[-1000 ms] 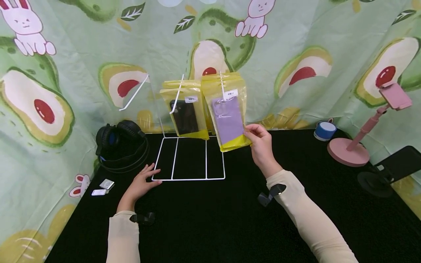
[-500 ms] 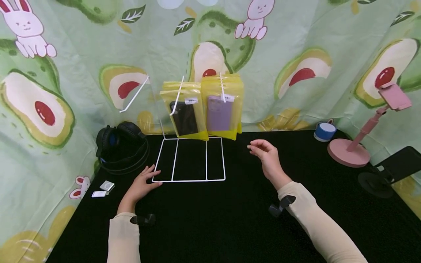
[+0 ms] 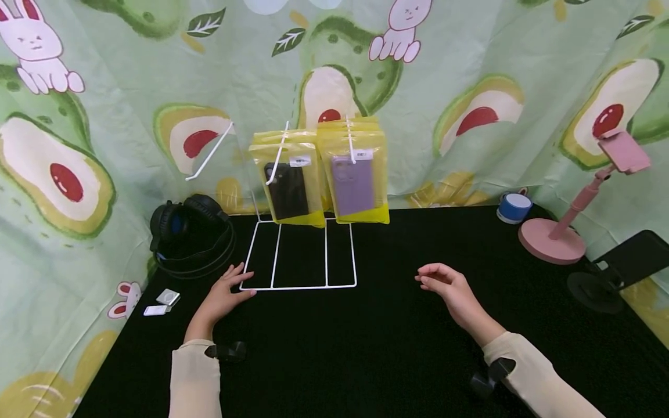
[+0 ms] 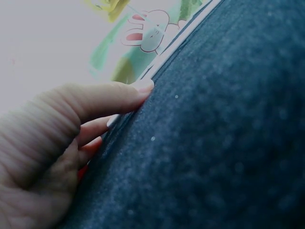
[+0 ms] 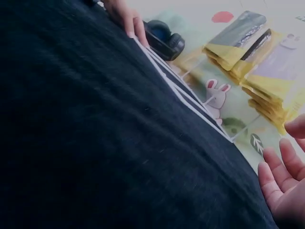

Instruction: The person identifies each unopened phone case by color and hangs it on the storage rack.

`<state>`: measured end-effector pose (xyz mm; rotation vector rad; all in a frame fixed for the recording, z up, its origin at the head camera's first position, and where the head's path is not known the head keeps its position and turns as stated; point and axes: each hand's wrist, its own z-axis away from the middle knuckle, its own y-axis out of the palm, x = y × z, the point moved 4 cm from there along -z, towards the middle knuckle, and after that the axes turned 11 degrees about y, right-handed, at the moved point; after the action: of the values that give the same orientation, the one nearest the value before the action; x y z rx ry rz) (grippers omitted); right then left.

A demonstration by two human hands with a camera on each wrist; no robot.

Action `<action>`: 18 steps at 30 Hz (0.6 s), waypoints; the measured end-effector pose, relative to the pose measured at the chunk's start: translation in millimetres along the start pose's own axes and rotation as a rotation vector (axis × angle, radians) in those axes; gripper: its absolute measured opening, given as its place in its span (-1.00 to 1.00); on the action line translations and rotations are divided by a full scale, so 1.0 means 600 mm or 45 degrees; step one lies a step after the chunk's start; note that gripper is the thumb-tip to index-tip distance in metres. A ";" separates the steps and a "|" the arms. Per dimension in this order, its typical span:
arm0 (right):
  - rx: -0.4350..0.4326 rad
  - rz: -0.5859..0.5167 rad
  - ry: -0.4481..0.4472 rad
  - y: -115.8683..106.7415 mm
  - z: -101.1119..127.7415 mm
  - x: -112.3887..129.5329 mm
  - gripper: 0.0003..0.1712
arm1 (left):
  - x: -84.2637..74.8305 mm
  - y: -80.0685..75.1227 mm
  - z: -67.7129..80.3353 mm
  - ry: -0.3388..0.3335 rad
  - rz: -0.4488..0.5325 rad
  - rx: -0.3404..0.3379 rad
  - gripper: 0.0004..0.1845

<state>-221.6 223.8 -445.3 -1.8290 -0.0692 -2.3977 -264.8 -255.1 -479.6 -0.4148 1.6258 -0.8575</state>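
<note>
1. The left hand (image 3: pixel 222 296) lies flat on the black desk (image 3: pixel 366 360), its fingers straight and a little spread. The fingertips touch the near left corner of the white wire rack (image 3: pixel 300 255). It holds nothing.
2. The right hand (image 3: pixel 449 287) is low above the desk, to the right of the rack base and apart from it. Its fingers are loosely curled and it holds nothing.
3. Between the two hands the desk is bare black cloth, so there is wide room there. The same bare cloth goes from the hands to the near edge.
4. Beyond the hands, on the rack hooks, hang two stacks of yellow packages. The black phone case package (image 3: pixel 286 183) is on the left and the purple phone case package (image 3: pixel 354 180) on the right, just beside each other.
5. Each front package has a small white label near the hook. The writing on it is too small to read.
6. A third hook (image 3: pixel 209 152) sticks out to the left of the packages.
7. Left of the left hand lie black headphones (image 3: pixel 190 235) near the cloth wall, and two small white devices (image 3: pixel 163 302) close to the left edge.
8. Far to the right of the right hand stand a blue and white tape roll (image 3: pixel 514 208), a pink phone stand (image 3: pixel 575 220) and a black stand (image 3: pixel 611 273).
</note>
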 end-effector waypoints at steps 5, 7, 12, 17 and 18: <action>0.040 0.095 0.009 -0.004 0.019 -0.006 -0.60 | -0.003 -0.001 -0.001 0.001 -0.023 0.017 -0.40; 0.040 0.141 0.011 -0.005 0.024 -0.006 -0.60 | -0.008 -0.001 -0.002 0.007 -0.065 0.037 -0.41; 0.010 0.345 -0.062 -0.003 0.028 0.018 -0.65 | -0.044 -0.010 -0.008 -0.075 -0.253 0.173 -0.36; -0.107 0.684 -0.284 -0.003 0.039 0.072 -0.78 | -0.126 -0.023 -0.008 -0.186 -0.477 0.346 -0.26; -0.138 0.761 -0.345 -0.002 0.043 0.085 -0.80 | -0.151 -0.027 -0.007 -0.147 -0.535 0.347 -0.27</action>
<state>-210.1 224.1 -389.4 -1.8655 0.5148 -1.7702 -249.7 -203.0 -405.5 -0.6112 1.3099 -1.3268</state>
